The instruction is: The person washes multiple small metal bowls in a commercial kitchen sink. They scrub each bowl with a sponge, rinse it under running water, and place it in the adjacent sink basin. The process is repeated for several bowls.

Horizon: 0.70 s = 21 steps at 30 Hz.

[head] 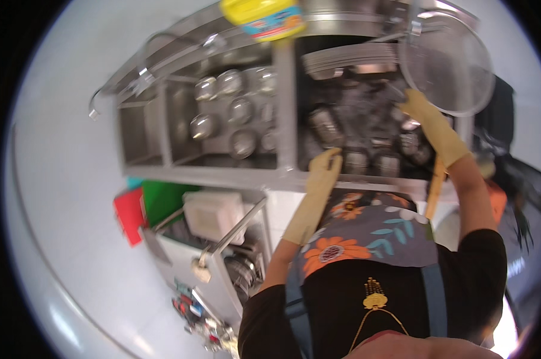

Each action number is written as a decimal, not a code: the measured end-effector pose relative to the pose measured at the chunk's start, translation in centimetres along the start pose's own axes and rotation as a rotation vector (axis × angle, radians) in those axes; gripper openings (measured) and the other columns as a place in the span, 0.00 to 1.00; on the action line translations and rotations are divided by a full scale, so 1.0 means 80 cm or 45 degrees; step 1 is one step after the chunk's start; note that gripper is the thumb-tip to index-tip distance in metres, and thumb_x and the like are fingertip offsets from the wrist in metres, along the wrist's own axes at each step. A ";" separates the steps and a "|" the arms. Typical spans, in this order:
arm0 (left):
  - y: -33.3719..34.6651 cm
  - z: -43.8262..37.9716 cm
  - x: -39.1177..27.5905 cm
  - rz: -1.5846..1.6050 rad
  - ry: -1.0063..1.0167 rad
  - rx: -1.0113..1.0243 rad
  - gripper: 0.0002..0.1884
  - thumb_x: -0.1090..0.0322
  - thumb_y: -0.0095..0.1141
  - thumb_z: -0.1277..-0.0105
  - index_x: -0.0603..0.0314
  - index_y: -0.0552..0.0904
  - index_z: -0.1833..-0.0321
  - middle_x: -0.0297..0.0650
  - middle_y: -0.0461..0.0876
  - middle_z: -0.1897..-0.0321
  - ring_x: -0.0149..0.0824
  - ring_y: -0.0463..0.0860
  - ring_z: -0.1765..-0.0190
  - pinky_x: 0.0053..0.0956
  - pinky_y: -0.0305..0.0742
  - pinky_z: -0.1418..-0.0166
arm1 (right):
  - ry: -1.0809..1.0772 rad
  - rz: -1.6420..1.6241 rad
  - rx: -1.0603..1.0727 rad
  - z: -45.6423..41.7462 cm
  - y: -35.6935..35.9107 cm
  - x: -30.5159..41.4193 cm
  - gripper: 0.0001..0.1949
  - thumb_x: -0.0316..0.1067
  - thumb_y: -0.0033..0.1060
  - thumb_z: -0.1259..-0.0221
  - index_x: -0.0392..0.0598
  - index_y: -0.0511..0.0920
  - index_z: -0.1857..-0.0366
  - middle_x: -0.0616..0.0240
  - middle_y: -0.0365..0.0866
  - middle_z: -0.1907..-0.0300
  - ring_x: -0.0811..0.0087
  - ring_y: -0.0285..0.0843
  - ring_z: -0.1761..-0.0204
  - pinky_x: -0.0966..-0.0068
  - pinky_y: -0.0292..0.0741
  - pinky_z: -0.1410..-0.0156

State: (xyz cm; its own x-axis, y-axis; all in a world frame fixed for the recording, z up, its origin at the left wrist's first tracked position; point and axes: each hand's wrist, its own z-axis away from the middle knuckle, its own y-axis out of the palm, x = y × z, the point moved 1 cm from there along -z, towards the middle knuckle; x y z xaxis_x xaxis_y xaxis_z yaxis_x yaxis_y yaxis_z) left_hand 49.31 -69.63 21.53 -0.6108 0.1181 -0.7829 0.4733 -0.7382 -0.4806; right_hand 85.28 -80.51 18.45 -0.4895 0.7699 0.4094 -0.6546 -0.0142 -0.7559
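Both my hands wear pale yellow rubber gloves and reach into the right basin [310, 96] of a stainless steel sink. My left hand [326, 164] is at the basin's front edge, fingers close to a shiny metal container [326, 125] lying tilted; I cannot tell whether they touch. My right hand [414, 105] is at the right side, beside the rim of a large round mesh strainer [450, 67]. Its fingertips are blurred, so any held thing is unclear. Metal containers [389, 162] line the front of this basin, and a stack of trays or plates [351, 58] leans at its back.
Several round metal bowls [241, 110] sit in the middle basin. A yellow tub [266, 20] stands on the back ledge, near bent faucets [144, 76]. Left of me is a metal rack or cart [185, 256] holding a pale plastic container [214, 215] and green board [167, 202]. Black bags [540, 188] lie right.
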 end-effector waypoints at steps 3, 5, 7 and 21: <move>0.023 -0.023 -0.023 0.398 -0.090 0.154 0.25 0.57 0.61 0.27 0.62 0.79 0.32 0.50 0.81 0.34 0.46 0.79 0.32 0.38 0.74 0.30 | 0.120 -0.893 0.204 0.054 -0.029 0.035 0.23 0.34 0.69 0.48 0.34 0.82 0.46 0.56 0.88 0.59 0.65 0.86 0.58 0.67 0.79 0.56; 0.031 -0.039 -0.070 0.671 -0.166 0.191 0.32 0.56 0.63 0.28 0.62 0.72 0.25 0.49 0.74 0.27 0.44 0.72 0.26 0.38 0.72 0.29 | 0.063 -1.481 0.206 0.093 -0.024 0.063 0.22 0.32 0.69 0.46 0.36 0.82 0.45 0.61 0.87 0.59 0.72 0.83 0.60 0.75 0.77 0.57; 0.045 -0.063 -0.087 0.926 -0.307 0.313 0.39 0.53 0.65 0.29 0.60 0.64 0.20 0.50 0.66 0.22 0.44 0.68 0.24 0.37 0.72 0.30 | 0.048 -1.476 0.094 0.117 -0.002 0.093 0.23 0.30 0.68 0.46 0.34 0.82 0.44 0.56 0.88 0.59 0.67 0.86 0.58 0.71 0.79 0.53; 0.027 -0.055 0.005 0.110 -0.311 0.303 0.30 0.52 0.57 0.26 0.72 0.76 0.31 0.54 0.81 0.36 0.44 0.82 0.35 0.34 0.74 0.31 | 0.223 -0.544 -0.008 0.115 0.064 -0.024 0.23 0.36 0.65 0.35 0.41 0.78 0.36 0.44 0.85 0.44 0.55 0.86 0.45 0.65 0.79 0.40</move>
State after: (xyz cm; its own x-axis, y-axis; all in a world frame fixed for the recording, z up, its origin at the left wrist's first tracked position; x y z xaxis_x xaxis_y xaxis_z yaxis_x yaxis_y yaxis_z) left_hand 52.88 -68.27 18.48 -0.7222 -0.0927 -0.6854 0.3862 -0.8762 -0.2883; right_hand 77.53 -87.92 18.50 -0.0713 0.8023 0.5927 -0.7728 0.3312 -0.5413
